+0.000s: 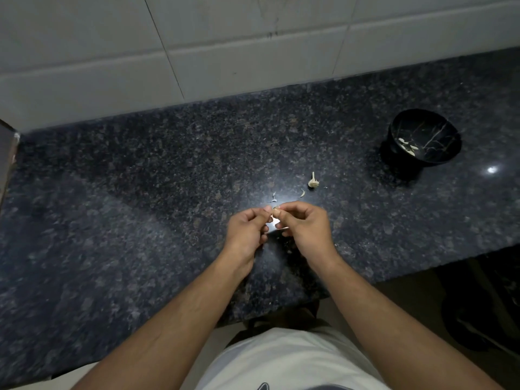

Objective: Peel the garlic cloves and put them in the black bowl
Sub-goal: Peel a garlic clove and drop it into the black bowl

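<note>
My left hand (247, 230) and my right hand (305, 225) meet over the middle of the dark granite counter (140, 192). Together their fingertips pinch a small pale garlic clove (275, 213), mostly hidden by the fingers. The black bowl (425, 139) stands at the far right of the counter, well away from both hands, with several peeled cloves (408, 146) inside. A bare garlic stem and root stub (313, 182) lies just beyond my hands.
Thin bits of garlic skin (302, 192) lie on the counter between the stub and my hands. A white tiled wall (197, 52) runs behind the counter. The counter's front edge (422, 271) drops to a dark floor at the right.
</note>
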